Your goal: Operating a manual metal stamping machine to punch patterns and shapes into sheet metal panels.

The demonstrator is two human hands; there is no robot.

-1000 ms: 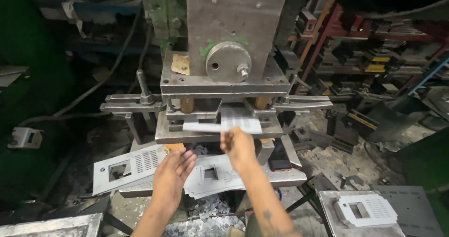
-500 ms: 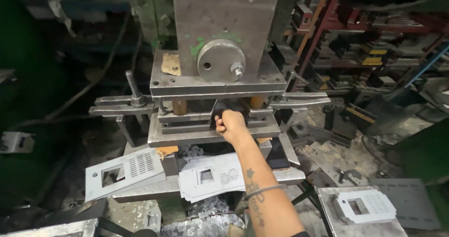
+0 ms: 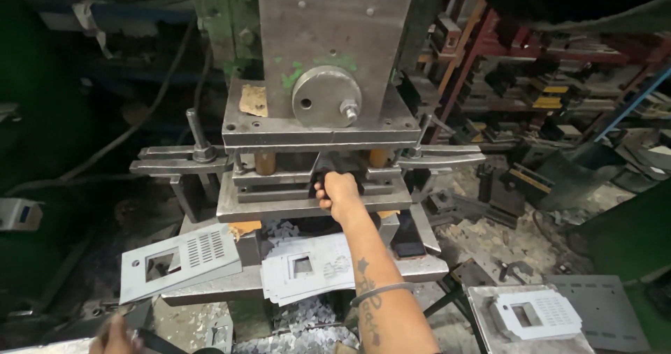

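Note:
My right hand (image 3: 340,194) reaches into the gap of the press die (image 3: 314,204), between the upper and lower steel blocks, with its fingers curled shut. Whether it holds anything in there is hidden. My left hand (image 3: 114,337) is low at the bottom left edge, closed around a dark bar (image 3: 155,342). A stack of punched grey metal plates (image 3: 307,266) lies on the press bed just below my right forearm. One more slotted plate (image 3: 178,259) rests tilted to its left.
The tall press ram with a round disc (image 3: 326,95) stands above the die. Clamp arms (image 3: 182,164) stick out on both sides. A tray with a white punched plate (image 3: 535,313) sits at the lower right. Metal scrap (image 3: 307,319) litters the floor, and racks (image 3: 559,81) stand behind on the right.
A pale sheet held at the die mouth is gone from sight. My right hand has pushed deeper into the die gap. My left hand has dropped to the bottom left.

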